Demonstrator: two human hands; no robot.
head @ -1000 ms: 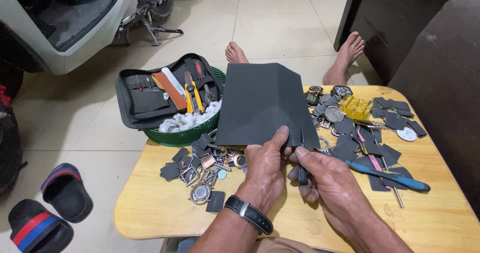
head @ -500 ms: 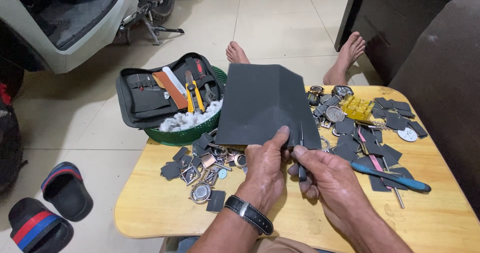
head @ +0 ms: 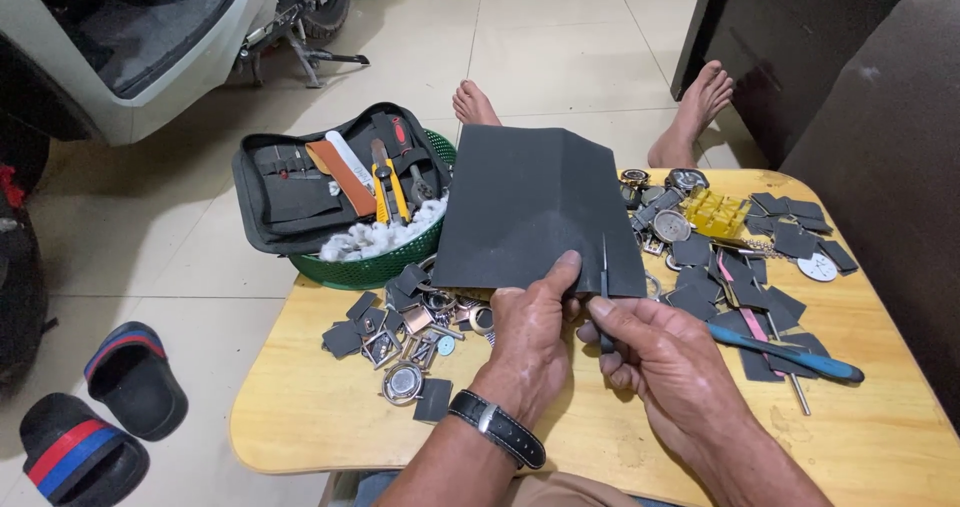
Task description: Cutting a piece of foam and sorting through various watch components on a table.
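Head view looks down on the left hand, closed on the near edge of a dark grey sheet of abrasive-looking paper, thumb on top, so that the sheet stands tilted above the table. Just to its right, the right hand is closed around small dark scissors, whose thin blades point up into that near edge. For a clean cut, it seems best to keep the sheet taut with the thumb close beside the blades and to feed the paper straight. Below the sheet a pale wooden table carries scattered small dark squares and metal watch cases. Right of the hands lies a blue-handled tool. At the far left, a green basket holds an open black tool case.
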